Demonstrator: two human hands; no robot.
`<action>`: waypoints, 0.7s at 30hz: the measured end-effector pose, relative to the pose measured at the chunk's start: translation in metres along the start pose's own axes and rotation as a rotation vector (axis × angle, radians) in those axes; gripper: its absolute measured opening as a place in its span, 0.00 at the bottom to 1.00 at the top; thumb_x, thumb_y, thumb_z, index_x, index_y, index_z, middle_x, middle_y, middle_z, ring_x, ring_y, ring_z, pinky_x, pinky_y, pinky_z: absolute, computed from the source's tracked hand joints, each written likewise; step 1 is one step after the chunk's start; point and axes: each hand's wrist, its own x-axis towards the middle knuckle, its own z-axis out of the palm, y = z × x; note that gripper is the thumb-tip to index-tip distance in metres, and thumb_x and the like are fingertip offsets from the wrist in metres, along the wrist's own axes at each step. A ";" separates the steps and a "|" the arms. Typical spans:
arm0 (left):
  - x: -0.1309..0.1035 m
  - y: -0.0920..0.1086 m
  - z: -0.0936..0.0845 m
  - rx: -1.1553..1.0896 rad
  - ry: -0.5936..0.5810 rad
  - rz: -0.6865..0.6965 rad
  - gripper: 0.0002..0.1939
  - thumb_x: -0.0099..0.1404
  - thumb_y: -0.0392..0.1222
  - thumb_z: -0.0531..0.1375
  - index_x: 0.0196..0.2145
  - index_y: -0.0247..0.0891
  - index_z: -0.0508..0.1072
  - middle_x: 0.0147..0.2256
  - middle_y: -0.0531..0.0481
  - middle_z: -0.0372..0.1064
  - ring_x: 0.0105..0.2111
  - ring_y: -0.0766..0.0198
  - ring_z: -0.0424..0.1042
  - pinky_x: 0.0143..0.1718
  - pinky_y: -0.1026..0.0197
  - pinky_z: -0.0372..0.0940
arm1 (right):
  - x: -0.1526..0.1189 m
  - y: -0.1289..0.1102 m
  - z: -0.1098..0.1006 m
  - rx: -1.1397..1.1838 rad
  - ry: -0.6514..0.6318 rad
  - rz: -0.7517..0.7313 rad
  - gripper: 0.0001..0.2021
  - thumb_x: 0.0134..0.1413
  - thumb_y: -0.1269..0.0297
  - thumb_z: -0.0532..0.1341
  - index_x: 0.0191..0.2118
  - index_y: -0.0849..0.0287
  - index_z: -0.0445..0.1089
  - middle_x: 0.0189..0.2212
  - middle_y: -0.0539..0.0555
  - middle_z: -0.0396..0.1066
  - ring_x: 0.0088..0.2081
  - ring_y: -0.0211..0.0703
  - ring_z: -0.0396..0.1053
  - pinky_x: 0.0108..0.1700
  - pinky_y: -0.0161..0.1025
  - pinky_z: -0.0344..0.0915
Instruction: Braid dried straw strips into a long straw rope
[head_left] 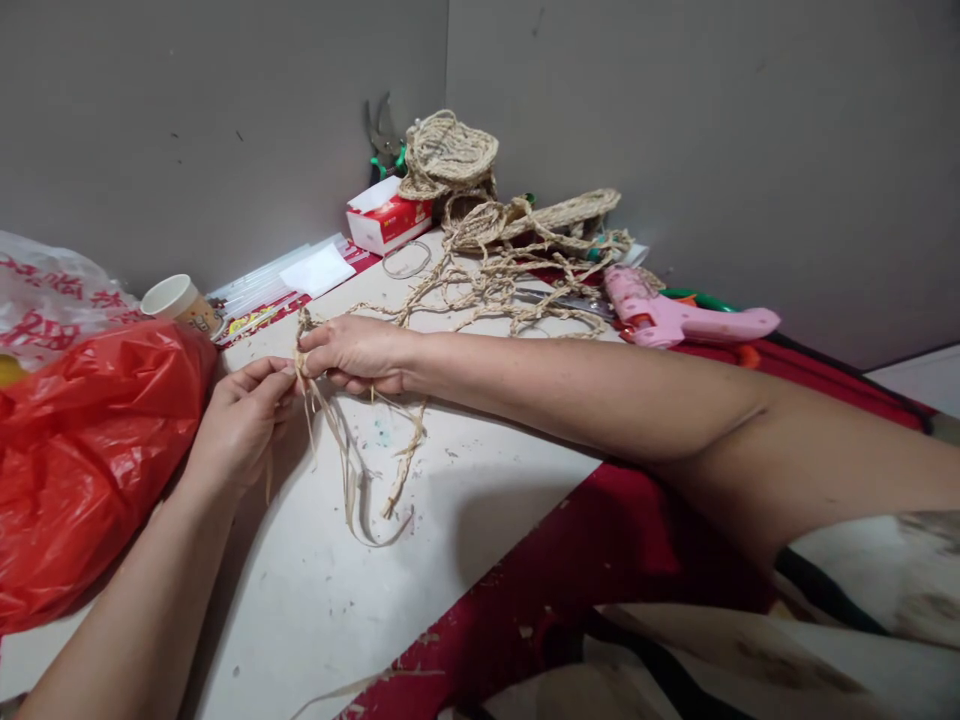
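My left hand (pixel 244 415) pinches straw strands close to my right hand's fingertips. The fingers of my right hand (pixel 356 352) are closed on the same braided straw cord (pixel 301 325), whose upper end pokes out above them. Loose flat straw strands (pixel 351 480) hang from the grip and curve over the white board (pixel 315 600). A short braided end (pixel 405 465) lies just below my right wrist. Behind my right hand, the long plaited cord (pixel 487 285) spreads in loops toward a pile. My palms hide part of the held cord.
A coiled straw braid (pixel 450 150) stands by a red-and-white tissue box (pixel 390 215) and pruning shears (pixel 385 135). A pink glue gun (pixel 675 315) lies at right. At left are a paper cup (pixel 176 300), clear sticks (pixel 259 280) and a red plastic bag (pixel 97 450). Grey walls rise behind.
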 end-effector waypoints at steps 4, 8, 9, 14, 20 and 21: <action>-0.001 0.000 -0.001 -0.003 0.022 0.024 0.06 0.52 0.38 0.64 0.25 0.34 0.71 0.14 0.60 0.50 0.14 0.78 0.45 0.13 0.74 0.41 | 0.004 0.001 -0.004 -0.050 -0.009 -0.037 0.10 0.38 0.75 0.62 0.31 0.64 0.64 0.13 0.43 0.56 0.13 0.26 0.45 0.11 0.26 0.40; -0.001 -0.001 -0.003 -0.058 0.048 0.036 0.07 0.51 0.37 0.65 0.28 0.33 0.73 0.15 0.59 0.54 0.15 0.78 0.47 0.14 0.73 0.43 | -0.001 -0.003 -0.004 -0.096 0.006 -0.049 0.19 0.37 0.75 0.63 0.41 0.65 0.64 0.11 0.40 0.53 0.13 0.27 0.45 0.11 0.26 0.41; -0.001 -0.001 -0.003 -0.063 0.054 0.037 0.07 0.51 0.37 0.66 0.28 0.33 0.73 0.16 0.59 0.55 0.15 0.77 0.47 0.14 0.73 0.43 | -0.003 -0.004 -0.003 -0.094 0.006 -0.043 0.22 0.38 0.75 0.63 0.45 0.66 0.62 0.13 0.40 0.56 0.13 0.27 0.46 0.12 0.26 0.41; 0.000 0.000 -0.005 -0.081 0.052 0.022 0.08 0.50 0.36 0.66 0.29 0.32 0.73 0.14 0.60 0.51 0.15 0.77 0.46 0.14 0.72 0.42 | -0.003 -0.006 -0.004 -0.063 0.015 0.019 0.33 0.42 0.76 0.60 0.57 0.65 0.52 0.17 0.44 0.65 0.13 0.28 0.48 0.12 0.25 0.43; 0.001 0.002 -0.008 -0.095 0.005 -0.011 0.07 0.51 0.36 0.66 0.28 0.32 0.72 0.15 0.61 0.47 0.15 0.78 0.44 0.14 0.73 0.41 | 0.003 -0.002 -0.008 -0.053 0.027 0.011 0.30 0.42 0.75 0.61 0.55 0.63 0.55 0.16 0.44 0.63 0.13 0.28 0.49 0.12 0.25 0.43; 0.001 0.002 -0.008 -0.098 0.003 -0.008 0.07 0.51 0.35 0.66 0.28 0.32 0.72 0.15 0.61 0.46 0.15 0.78 0.44 0.14 0.73 0.41 | 0.003 -0.002 -0.008 -0.058 0.039 0.002 0.29 0.42 0.75 0.61 0.54 0.62 0.56 0.15 0.43 0.62 0.13 0.28 0.50 0.12 0.25 0.43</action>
